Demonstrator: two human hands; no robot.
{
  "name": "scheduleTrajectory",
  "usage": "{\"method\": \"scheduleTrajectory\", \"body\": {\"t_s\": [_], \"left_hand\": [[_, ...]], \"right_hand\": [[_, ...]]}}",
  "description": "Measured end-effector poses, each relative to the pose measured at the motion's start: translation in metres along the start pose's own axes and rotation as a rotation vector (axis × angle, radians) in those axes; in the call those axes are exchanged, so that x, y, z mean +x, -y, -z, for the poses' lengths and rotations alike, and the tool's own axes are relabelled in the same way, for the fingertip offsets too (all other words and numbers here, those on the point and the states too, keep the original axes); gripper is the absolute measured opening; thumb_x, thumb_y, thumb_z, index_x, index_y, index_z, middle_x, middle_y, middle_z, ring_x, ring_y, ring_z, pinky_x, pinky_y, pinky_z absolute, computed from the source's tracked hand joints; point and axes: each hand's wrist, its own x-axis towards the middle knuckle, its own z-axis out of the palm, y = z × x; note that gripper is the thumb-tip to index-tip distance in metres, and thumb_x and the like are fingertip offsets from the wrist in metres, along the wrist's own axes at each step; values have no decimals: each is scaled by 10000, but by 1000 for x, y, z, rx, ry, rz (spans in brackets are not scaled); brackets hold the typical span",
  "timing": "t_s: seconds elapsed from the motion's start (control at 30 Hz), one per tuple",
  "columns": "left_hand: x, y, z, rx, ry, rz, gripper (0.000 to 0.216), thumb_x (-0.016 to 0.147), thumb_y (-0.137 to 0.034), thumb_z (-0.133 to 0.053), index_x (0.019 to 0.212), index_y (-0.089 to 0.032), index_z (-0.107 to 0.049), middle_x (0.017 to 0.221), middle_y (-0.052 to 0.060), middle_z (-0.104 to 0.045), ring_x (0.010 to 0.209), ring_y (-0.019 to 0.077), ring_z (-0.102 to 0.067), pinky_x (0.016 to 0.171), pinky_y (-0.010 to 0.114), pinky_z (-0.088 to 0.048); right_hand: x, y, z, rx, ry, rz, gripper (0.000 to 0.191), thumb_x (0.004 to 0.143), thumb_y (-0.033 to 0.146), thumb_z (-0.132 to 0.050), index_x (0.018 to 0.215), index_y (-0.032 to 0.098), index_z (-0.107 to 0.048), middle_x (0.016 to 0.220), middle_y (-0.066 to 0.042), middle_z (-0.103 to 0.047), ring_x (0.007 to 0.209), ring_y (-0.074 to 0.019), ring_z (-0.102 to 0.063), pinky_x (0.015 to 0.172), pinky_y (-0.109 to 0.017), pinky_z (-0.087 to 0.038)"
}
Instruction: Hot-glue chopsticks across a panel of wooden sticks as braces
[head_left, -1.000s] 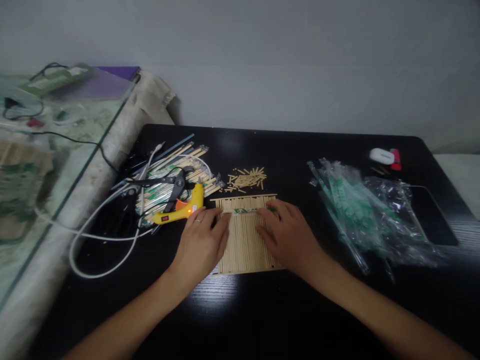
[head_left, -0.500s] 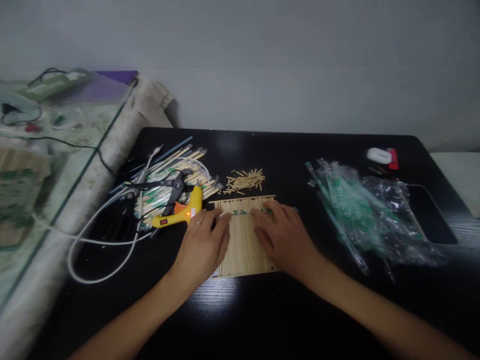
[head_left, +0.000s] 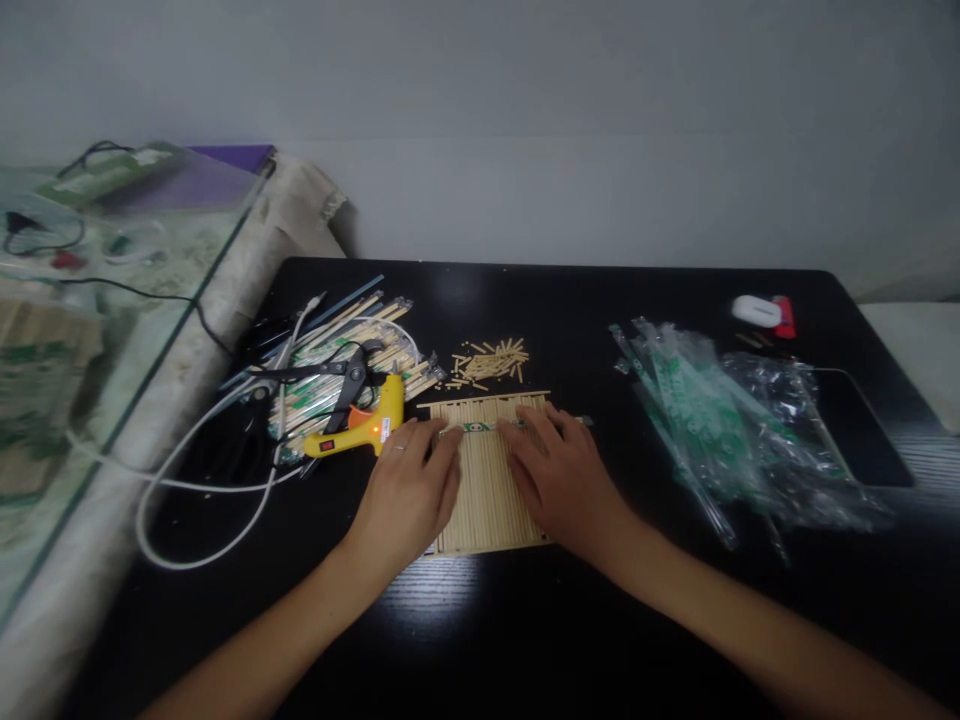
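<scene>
A flat panel of wooden chopsticks, laid side by side, lies on the black table in front of me. Across its upper part runs a pair of chopsticks in a clear wrapper with green print; its right end sticks out past my fingers. My left hand grips the wrapped chopsticks near their left end, thumb toward the middle. On the other side, my right hand holds them with curled fingers, resting over the panel's right edge. A yellow glue gun with its light on lies just left of my left hand.
Short cut stick pieces are heaped beyond the panel. Black-handled cutters lie on wrapped chopsticks at left, with a looping white cable. To the right are empty plastic wrappers, a phone and a white case.
Both hands stay on the wrapped chopsticks. My right hand's fingers have shifted slightly left, and the wrapper's printed middle has moved a little left with them.
</scene>
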Motion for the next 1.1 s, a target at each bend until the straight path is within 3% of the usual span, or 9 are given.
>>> {"method": "scheduleTrajectory", "body": {"t_s": [0.3,0.57,0.63,0.73,0.87,1.1], "left_hand": [[-2,-5,3,69,50,3,417,954,-111,-592,1350,-208,-678,1319,161,-659,1255,342,-613,1172,646,-358],[-1,-3,1,79,33,-1,420,986,-109,-557,1398,-161,-621,1300,163,-681,1255,318,-618,1189,591,-333],[-1,-3,3,80,21,-3,383,985,-107,-559,1355,-158,-643,1285,157,-691,1243,320,-625,1185,591,-334],[0,-3,5,74,3,8,328,993,-132,-564,1304,-153,-665,1248,147,-706,1213,315,-640,1182,586,-333],[0,-4,6,70,0,19,302,1004,-158,-568,1288,-156,-671,1233,136,-708,1191,302,-646,1196,576,-309],[-1,-5,4,58,15,3,315,1007,-157,-560,1301,-156,-674,1271,149,-695,1209,304,-638,1186,575,-313]], "right_hand": [[-3,2,-4,-35,14,-29,401,1058,245,-491,1437,213,-618,1437,-157,-618,1351,-384,-496,1153,-648,-390],[-2,0,-1,-18,-13,-52,383,1049,246,-500,1408,198,-625,1431,-179,-613,1347,-362,-522,1165,-641,-387],[-1,-6,1,-10,-29,-46,361,1034,210,-503,1360,163,-651,1384,-192,-635,1294,-352,-558,1123,-603,-435],[1,-18,5,-38,-68,-33,326,981,99,-496,1207,164,-721,1211,-164,-709,1106,-319,-622,922,-492,-534],[5,-29,7,-16,-95,12,297,960,37,-495,1068,164,-741,1057,-114,-739,962,-263,-638,848,-423,-513],[12,-23,3,14,-107,71,246,979,40,-523,1023,167,-729,988,-77,-743,914,-244,-633,804,-383,-491]]}}
